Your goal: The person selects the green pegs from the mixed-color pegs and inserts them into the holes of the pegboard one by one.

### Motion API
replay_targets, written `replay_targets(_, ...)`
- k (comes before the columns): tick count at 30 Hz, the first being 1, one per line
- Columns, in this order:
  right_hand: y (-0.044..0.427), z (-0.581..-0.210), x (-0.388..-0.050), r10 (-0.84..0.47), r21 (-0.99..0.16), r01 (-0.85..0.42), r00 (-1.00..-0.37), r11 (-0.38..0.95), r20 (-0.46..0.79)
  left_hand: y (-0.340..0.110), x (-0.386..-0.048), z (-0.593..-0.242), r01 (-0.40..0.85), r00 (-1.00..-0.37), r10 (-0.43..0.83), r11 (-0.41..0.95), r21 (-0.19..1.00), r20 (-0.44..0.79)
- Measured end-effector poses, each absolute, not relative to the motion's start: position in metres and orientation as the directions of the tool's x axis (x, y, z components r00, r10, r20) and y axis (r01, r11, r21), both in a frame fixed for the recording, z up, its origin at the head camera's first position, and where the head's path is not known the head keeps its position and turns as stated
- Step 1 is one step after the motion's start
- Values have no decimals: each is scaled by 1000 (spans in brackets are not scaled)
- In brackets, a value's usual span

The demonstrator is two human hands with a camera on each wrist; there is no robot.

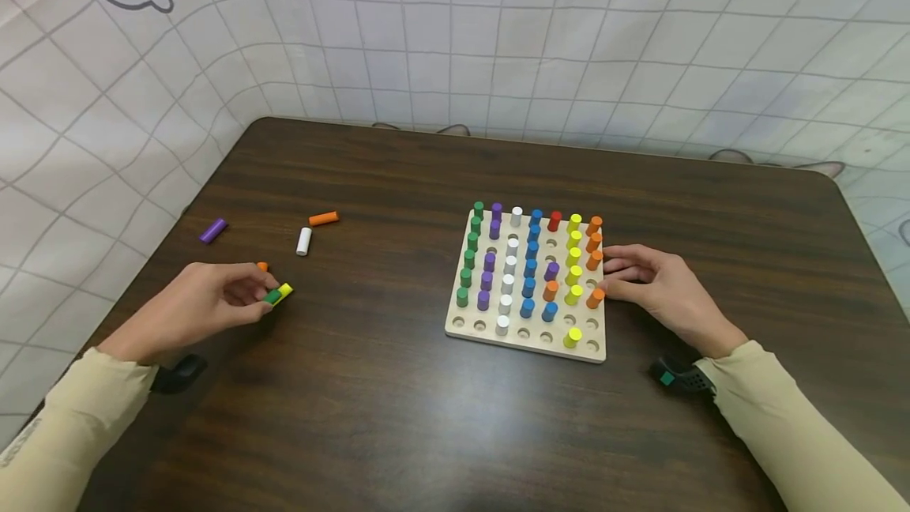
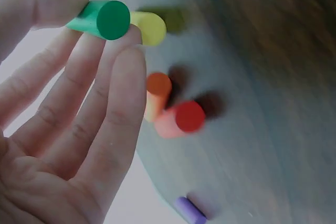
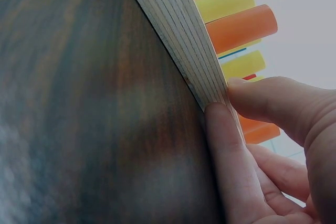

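Observation:
Over the left part of the table, my left hand (image 1: pixel 216 299) pinches a green peg (image 2: pixel 100 19) between thumb and fingers. Just beyond it lies a yellow peg (image 2: pixel 151 29). An orange peg (image 2: pixel 158 90) and a red peg (image 2: pixel 181 119) lie side by side near the fingers; the head view mostly hides them behind the hand. At the right side of a wooden pegboard (image 1: pixel 490 332), my right hand (image 1: pixel 664 291) grips the edge, thumb at the top rim and a finger against the layered side (image 3: pixel 178 40). Upright colored pegs fill most of the board's holes.
A purple peg (image 1: pixel 213 231), a white peg (image 1: pixel 304 242) and an orange peg (image 1: pixel 324 218) lie loose at the table's left. Some board holes near the front row are bare. Behind the dark wooden table (image 1: pixel 370 401) hangs a grid-patterned cloth (image 1: pixel 426 38).

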State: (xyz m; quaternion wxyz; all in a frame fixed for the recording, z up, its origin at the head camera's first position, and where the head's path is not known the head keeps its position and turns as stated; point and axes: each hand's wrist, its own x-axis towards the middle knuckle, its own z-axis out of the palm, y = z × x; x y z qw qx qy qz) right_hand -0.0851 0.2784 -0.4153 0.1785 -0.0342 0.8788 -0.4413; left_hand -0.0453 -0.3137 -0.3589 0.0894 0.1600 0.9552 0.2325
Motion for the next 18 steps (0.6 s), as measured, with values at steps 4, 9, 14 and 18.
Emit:
replay_targets(4,278,-415,-85,-219,-789,97,-934,606,-283,-305,-51,-360,292,-922,378,823,488,-85)
replay_targets(9,278,-415,-85,-219,-790,94,-935,606,-280,-292,-58,-362,314,-912,402,806,502,-76)
replay_targets(14,278,-415,-85,-216,-786,93,-936,611,-278,-277,-65,-365,337,-897,437,768,544,-61)
replay_targets(18,278,-416,-85,-211,-784,97,-936,613,-281,-264,-70,-368,367,-885,464,740,564,-32)
